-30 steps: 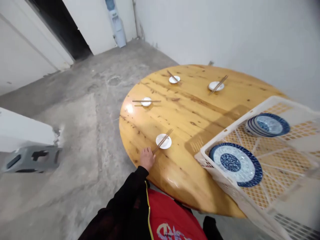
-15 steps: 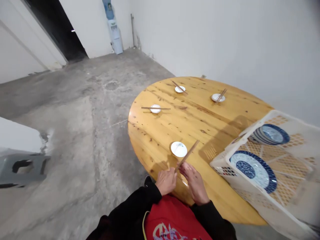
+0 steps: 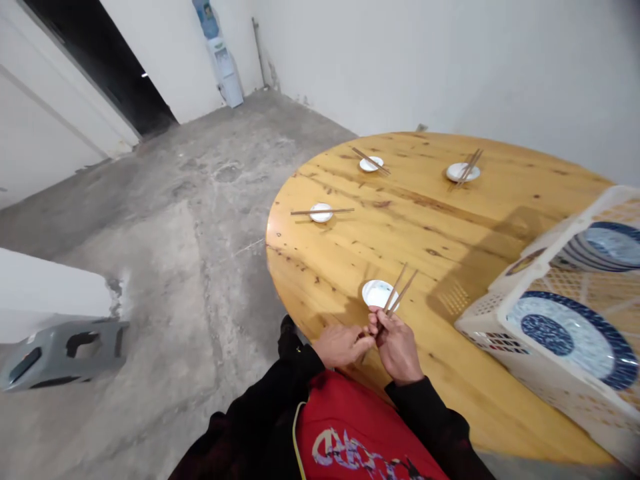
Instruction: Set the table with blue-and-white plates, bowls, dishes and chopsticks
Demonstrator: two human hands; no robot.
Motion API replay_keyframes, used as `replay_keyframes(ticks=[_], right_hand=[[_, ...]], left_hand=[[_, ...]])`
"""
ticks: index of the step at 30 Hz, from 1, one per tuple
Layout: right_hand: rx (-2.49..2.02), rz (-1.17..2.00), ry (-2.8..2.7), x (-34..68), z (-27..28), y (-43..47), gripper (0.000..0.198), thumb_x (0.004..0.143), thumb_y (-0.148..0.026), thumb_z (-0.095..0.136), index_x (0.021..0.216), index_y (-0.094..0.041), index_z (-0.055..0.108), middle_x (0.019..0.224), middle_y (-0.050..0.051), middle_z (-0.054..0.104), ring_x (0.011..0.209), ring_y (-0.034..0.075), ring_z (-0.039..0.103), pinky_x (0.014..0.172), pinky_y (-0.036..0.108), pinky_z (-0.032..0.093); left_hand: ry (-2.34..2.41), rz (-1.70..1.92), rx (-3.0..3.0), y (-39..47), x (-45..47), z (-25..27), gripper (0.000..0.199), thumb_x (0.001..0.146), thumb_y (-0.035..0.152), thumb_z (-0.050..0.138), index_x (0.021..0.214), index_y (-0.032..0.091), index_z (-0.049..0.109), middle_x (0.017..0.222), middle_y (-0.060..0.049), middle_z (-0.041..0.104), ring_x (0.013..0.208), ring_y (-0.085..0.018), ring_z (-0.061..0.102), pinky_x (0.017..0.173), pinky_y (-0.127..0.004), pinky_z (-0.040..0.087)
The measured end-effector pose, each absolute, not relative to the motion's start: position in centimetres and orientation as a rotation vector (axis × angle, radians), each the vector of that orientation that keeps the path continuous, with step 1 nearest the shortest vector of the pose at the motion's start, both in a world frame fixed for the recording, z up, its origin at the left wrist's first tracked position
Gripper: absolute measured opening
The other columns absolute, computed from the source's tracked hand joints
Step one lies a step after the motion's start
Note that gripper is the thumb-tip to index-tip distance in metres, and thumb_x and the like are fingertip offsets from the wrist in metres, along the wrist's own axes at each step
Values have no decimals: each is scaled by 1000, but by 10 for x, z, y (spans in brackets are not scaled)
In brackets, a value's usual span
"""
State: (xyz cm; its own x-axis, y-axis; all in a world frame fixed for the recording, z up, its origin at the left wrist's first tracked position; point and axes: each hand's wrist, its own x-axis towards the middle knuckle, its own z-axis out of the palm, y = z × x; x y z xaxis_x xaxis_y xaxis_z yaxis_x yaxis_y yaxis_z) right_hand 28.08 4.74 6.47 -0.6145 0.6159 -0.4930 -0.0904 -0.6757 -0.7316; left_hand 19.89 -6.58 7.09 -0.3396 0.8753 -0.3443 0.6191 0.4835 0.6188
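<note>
The right hand (image 3: 397,347) was found with thumb and fingers pinching a pair of chopsticks (image 3: 404,291) close to their near ends. The left hand (image 3: 345,345) lay immediately to its left, palm down, fingertips meeting those of the right; whether it also gripped the near ends could not be told. The chopsticks' long axis ran forward from the right hand and leaned to the right, the far ends slightly parted. The near dish (image 3: 376,293) sat on the bench (image 3: 340,267) just ahead of the right hand's fingertips and a little to their left, so that the chopsticks passed over its right-hand side; contact with the rim could not be confirmed. Of the two hands, the right was judged the nearer to the dish. Well ahead and left of the hands, a second dish (image 3: 321,217) carried chopsticks lying crosswise. A plastic basket (image 3: 485,323) holding a blue-rimmed plate (image 3: 547,335) stood to the right of the right hand, apart from it.
</note>
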Motion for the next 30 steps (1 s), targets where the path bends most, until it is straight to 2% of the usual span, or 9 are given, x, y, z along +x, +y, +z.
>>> replay_keyframes(ticks=[3, 7, 12, 15, 18, 22, 25, 28, 30], right_hand=[[-1154, 2227, -945, 265, 54, 49, 35, 63, -38, 88, 84, -16, 72, 63, -3, 54, 45, 3, 36, 39, 16, 35], [-1333, 2129, -861, 222, 43, 23, 30, 62, -36, 84, 79, -16, 70, 58, -5, 50, 40, 1, 25, 32, 14, 20], [-1381, 2091, -709, 153, 48, -34, 31, 63, -38, 82, 81, -16, 69, 60, -4, 53, 38, 1, 25, 32, 14, 20], [-1381, 2034, -676, 130, 54, -56, 31, 64, -38, 81, 82, -16, 68, 60, -4, 54, 38, 1, 24, 31, 15, 18], [-1427, 1951, -612, 122, 55, -67, 32, 63, -38, 82, 82, -16, 68, 59, -4, 54, 38, 1, 24, 32, 15, 17], [-1486, 1884, -534, 117, 55, -72, 31, 63, -37, 82, 81, -15, 69, 59, -3, 55, 38, 1, 24, 32, 14, 18], [-1488, 1871, -493, 106, 54, -69, 28, 63, -35, 79, 80, -16, 69, 58, -3, 55, 38, 1, 24, 32, 15, 17], [-1446, 1897, -455, 90, 52, -57, 24, 64, -31, 78, 79, -15, 69, 59, -3, 56, 38, 2, 26, 31, 15, 18], [-1418, 1899, -432, 77, 48, -45, 21, 66, -29, 77, 79, -15, 69, 61, -1, 60, 39, 3, 32, 31, 16, 21]], left_hand=[[2164, 603, 1194, -68, 122, 74, 37, 104, 40, 36, 96, 20, 65, 94, -6, 71, 86, -19, 67, 77, -27, 49], [2452, 579, 1172, -75, -9, 69, 30, 104, 27, 37, 105, 17, 65, 102, -8, 70, 96, -20, 64, 85, -29, 47], [2607, 428, 1332, -64, -146, 56, 34, 102, 25, 43, 129, 13, 59, 126, -15, 64, 118, -27, 56, 102, -36, 42], [2584, 339, 1419, -38, -191, 45, 40, 99, 24, 48, 136, 9, 54, 138, -18, 57, 129, -30, 49, 108, -39, 37], [2563, 264, 1435, -7, -211, 34, 46, 97, 23, 50, 140, 7, 50, 143, -21, 53, 132, -31, 46, 108, -40, 36], [2495, 172, 1434, 19, -219, 24, 34, 99, 20, 46, 127, 6, 58, 130, -23, 62, 127, -31, 51, 106, -40, 37], [2454, 108, 1396, 19, -215, 26, 29, 101, 19, 40, 111, 8, 64, 110, -21, 70, 112, -28, 62, 95, -37, 43], [2422, 59, 1385, -3, -195, 34, 31, 103, 25, 36, 112, 11, 63, 102, -18, 72, 97, -25, 68, 82, -33, 48], [2332, 125, 1395, -28, -170, 40, 31, 104, 26, 36, 112, 14, 62, 97, -14, 74, 92, -23, 70, 80, -32, 49]])
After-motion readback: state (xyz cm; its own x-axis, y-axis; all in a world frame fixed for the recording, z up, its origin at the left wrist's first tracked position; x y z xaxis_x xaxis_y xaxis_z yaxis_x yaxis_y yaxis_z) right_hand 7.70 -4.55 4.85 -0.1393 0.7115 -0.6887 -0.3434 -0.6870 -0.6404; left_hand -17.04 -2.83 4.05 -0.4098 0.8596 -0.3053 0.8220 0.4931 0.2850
